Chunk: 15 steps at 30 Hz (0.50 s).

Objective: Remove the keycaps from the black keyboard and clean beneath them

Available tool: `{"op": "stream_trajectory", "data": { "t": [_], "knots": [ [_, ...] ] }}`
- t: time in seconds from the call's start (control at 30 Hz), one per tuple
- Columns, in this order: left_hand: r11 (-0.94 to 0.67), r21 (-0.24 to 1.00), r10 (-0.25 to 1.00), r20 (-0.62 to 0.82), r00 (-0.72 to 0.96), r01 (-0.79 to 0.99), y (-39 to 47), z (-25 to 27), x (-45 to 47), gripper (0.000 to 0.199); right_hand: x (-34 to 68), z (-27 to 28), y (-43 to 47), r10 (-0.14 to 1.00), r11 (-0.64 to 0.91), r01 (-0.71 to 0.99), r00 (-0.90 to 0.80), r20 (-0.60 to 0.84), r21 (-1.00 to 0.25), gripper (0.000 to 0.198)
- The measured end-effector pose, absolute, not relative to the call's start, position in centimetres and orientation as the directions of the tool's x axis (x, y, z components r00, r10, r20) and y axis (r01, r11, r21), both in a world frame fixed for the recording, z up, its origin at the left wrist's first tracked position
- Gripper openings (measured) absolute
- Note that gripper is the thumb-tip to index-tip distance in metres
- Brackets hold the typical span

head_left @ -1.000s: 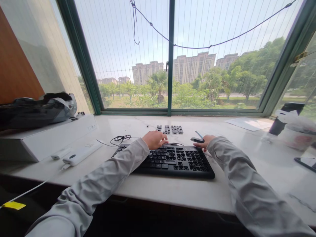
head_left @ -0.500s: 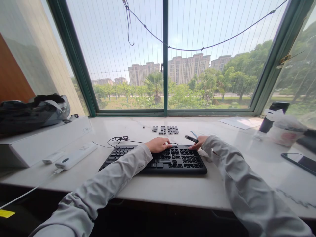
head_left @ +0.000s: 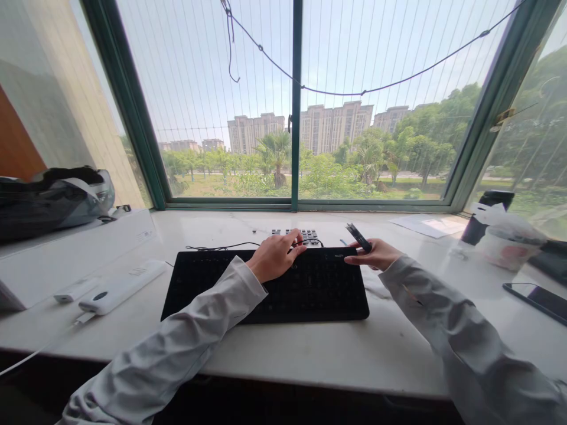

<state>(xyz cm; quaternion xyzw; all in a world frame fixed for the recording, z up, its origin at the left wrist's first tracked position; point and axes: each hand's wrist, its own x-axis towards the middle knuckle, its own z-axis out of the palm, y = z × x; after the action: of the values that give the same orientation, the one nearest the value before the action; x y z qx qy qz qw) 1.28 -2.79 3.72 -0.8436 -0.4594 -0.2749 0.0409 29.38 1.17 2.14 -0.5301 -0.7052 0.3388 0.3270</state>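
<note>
Two hands at the far edge of a black keyboard on a pale worktop.

Power bank [head_left: 119, 290] at 9 o'clock. Keyboard [head_left: 266, 286] lies centre on the worktop [head_left: 332, 354]. Left hand [head_left: 272, 258] rests on its far edge, fingers curled, gripping nothing visible. Loose keycaps [head_left: 301, 235] at 12 o'clock. Right hand [head_left: 376, 255], fingers pinched around a small dark tool [head_left: 358, 237]. Phone [head_left: 538, 300] at 3 o'clock.

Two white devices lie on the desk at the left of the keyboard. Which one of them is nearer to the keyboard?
The longer white device, the one with a dark oval spot on its top, is nearer to the black keyboard. The smaller white device lies beyond it, farther left.
</note>
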Motion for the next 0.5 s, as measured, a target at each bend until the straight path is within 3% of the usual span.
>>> {"op": "stream_trajectory", "data": {
  "t": [0.2,0.5],
  "knots": [
    [-0.511,0.072,0.72,0.58,0.381,0.857,-7.3,5.6,2.4,0.031,29.4,2.4,-3.7,0.934,0.334,0.292,-0.229,0.274,-0.896,0.055],
    [-0.55,-0.032,0.658,0.598,0.457,0.834,-12.2,6.1,3.3,0.032,30.4,0.1,-8.6,0.823,0.542,0.444,-0.113,0.556,-0.713,0.037]
  ]
}}
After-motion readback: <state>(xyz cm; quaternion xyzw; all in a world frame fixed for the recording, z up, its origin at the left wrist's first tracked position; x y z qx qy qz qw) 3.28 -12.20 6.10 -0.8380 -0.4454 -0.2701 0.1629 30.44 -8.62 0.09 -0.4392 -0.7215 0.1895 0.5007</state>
